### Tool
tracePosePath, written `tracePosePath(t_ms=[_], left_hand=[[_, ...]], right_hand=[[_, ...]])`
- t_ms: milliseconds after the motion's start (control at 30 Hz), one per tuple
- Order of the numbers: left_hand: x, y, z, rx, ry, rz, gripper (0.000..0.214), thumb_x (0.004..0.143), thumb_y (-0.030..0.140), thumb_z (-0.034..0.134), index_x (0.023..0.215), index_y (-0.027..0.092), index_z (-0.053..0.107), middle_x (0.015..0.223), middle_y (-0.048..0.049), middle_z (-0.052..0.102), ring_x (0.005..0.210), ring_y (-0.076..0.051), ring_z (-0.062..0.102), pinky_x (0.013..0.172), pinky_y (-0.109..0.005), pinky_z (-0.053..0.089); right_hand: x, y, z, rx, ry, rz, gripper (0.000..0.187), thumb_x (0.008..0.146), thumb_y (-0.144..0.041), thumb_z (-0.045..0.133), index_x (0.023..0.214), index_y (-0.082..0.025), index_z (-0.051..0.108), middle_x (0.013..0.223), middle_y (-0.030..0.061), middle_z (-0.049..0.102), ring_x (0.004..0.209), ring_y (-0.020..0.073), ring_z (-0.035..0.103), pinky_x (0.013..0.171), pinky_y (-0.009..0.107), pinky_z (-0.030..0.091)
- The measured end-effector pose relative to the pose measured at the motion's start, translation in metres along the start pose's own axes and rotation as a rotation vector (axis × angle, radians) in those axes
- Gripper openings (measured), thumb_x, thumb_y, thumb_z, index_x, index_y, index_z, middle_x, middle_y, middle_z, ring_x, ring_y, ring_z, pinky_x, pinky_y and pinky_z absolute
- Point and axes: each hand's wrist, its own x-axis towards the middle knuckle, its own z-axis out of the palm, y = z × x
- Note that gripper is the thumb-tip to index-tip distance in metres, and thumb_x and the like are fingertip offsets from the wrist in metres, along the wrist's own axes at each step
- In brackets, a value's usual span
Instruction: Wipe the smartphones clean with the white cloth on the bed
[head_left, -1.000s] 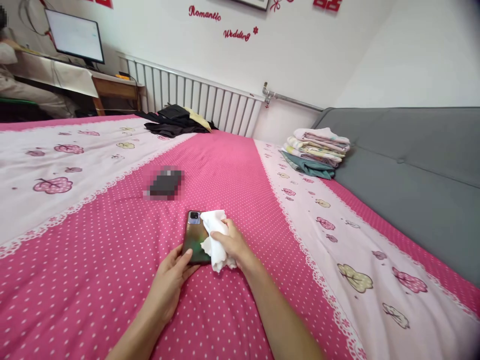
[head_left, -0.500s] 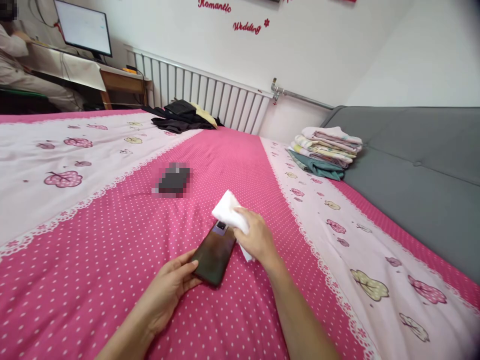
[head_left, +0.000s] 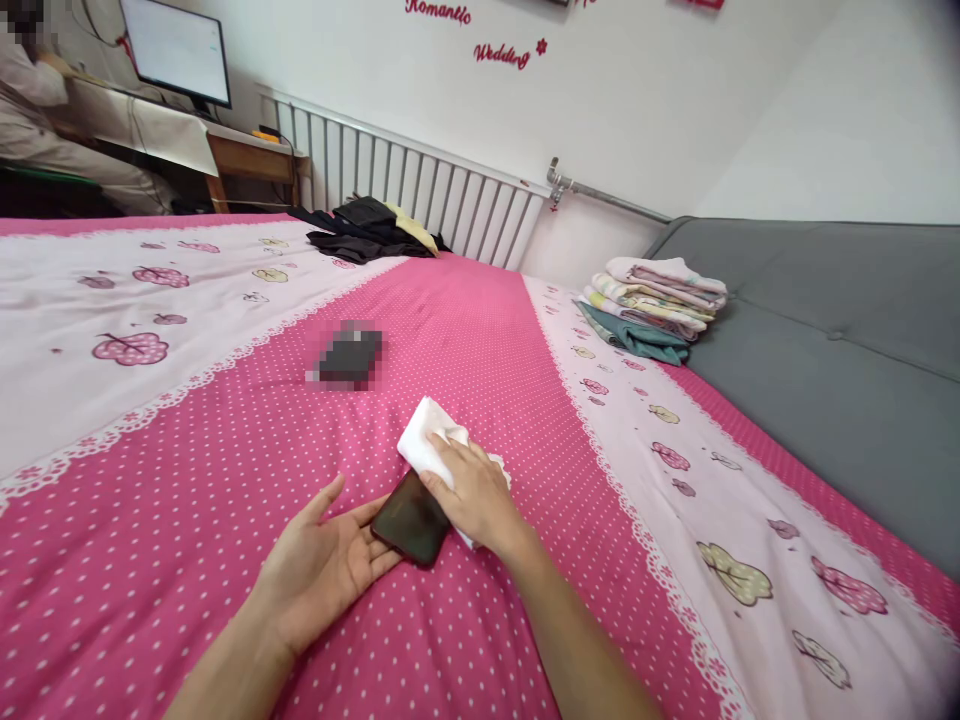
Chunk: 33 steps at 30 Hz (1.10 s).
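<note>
My right hand (head_left: 480,495), half-closed on the cloth (head_left: 426,432), covers part of the phone (head_left: 409,525); my left hand (head_left: 319,568), open, touches its lower end: I'd brace there, wiping lightly.

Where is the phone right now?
In the head view, the phone sits slightly left of and below the middle, between the left hand and right hand, partly under the white cloth.

Head-worn view, forward and down across pink bedspread (head_left: 465,340), perhaps tilted
</note>
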Motion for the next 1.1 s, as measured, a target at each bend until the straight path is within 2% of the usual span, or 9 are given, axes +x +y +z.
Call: tracePosePath(t_ms=[100,200,300,433,533,633,800,933,1100], left_hand=[[0.003,-0.001,-0.002,-0.019,0.009,0.007,0.062,0.093,0.044,0.036,0.133,-0.003,0.040,0.100,-0.0221,0.068,0.090,-0.026,0.069,0.086,-0.036,0.054],[0.002,-0.001,-0.001,-0.036,0.015,0.023,0.058,0.094,0.042,0.033,0.135,0.001,0.040,0.097,-0.0194,0.069,0.081,-0.024,0.070,0.080,-0.036,0.056],[-0.001,0.000,0.004,-0.071,0.035,0.019,0.055,0.095,0.039,0.029,0.134,0.004,0.044,0.101,-0.0178,0.070,0.086,-0.026,0.070,0.079,-0.038,0.056],[-0.005,0.001,0.009,-0.121,0.066,0.013,0.053,0.095,0.038,0.027,0.133,0.006,0.046,0.105,-0.0161,0.070,0.092,-0.027,0.069,0.080,-0.037,0.056],[-0.003,0.000,0.007,-0.106,0.052,0.044,0.054,0.095,0.038,0.029,0.135,0.004,0.043,0.106,-0.0174,0.069,0.091,-0.026,0.069,0.076,-0.035,0.058],[0.001,-0.001,0.004,-0.094,0.062,0.055,0.057,0.095,0.040,0.029,0.137,0.002,0.039,0.107,-0.0194,0.068,0.093,-0.027,0.069,0.080,-0.038,0.057],[0.004,-0.003,0.002,-0.044,0.016,0.032,0.064,0.094,0.046,0.032,0.135,-0.002,0.039,0.109,-0.0243,0.066,0.101,-0.029,0.066,0.084,-0.038,0.056],[0.001,-0.002,0.002,-0.009,0.042,0.036,0.064,0.094,0.046,0.031,0.131,-0.005,0.043,0.112,-0.0267,0.065,0.110,-0.030,0.062,0.090,-0.038,0.053],[0.001,-0.002,-0.001,0.012,0.001,0.036,0.064,0.094,0.047,0.031,0.129,-0.005,0.045,0.119,-0.0278,0.061,0.121,-0.032,0.053,0.097,-0.040,0.049]], right_hand=[[-0.013,-0.023,-0.002,0.012,-0.064,-0.016,0.054,0.094,-0.046,0.041,0.144,-0.030,0.036,0.146,0.0074,0.041,0.133,0.0404,0.031,0.103,0.060,0.029],[-0.028,-0.045,0.002,0.038,-0.104,-0.082,0.053,0.093,-0.045,0.043,0.144,-0.033,0.035,0.148,0.0069,0.037,0.135,0.0416,0.027,0.104,0.062,0.026],[-0.044,-0.063,0.012,0.058,-0.100,-0.174,0.052,0.093,-0.041,0.046,0.143,-0.035,0.034,0.150,0.0066,0.034,0.137,0.0400,0.024,0.103,0.063,0.027],[-0.051,-0.072,0.024,0.061,-0.050,-0.194,0.049,0.094,-0.037,0.044,0.142,-0.036,0.034,0.152,0.0060,0.027,0.138,0.0381,0.021,0.105,0.061,0.026],[-0.043,-0.065,0.028,0.044,0.002,-0.169,0.046,0.095,-0.040,0.040,0.141,-0.037,0.036,0.149,0.0051,0.034,0.138,0.0356,0.023,0.107,0.060,0.023],[-0.029,-0.053,0.030,0.019,0.074,-0.122,0.045,0.096,-0.043,0.038,0.140,-0.036,0.038,0.143,0.0055,0.041,0.136,0.0319,0.028,0.109,0.055,0.023],[-0.006,-0.025,0.029,-0.019,0.181,-0.086,0.044,0.096,-0.040,0.039,0.140,-0.031,0.041,0.144,0.0053,0.040,0.133,0.0276,0.032,0.110,0.050,0.023],[0.008,-0.001,0.027,-0.038,0.193,0.052,0.046,0.097,-0.037,0.037,0.143,-0.032,0.037,0.147,0.0066,0.036,0.136,0.0299,0.027,0.110,0.054,0.020],[0.020,0.020,0.024,-0.076,0.227,0.178,0.047,0.097,-0.035,0.037,0.144,-0.031,0.036,0.147,0.0072,0.037,0.138,0.0324,0.025,0.111,0.056,0.017]])
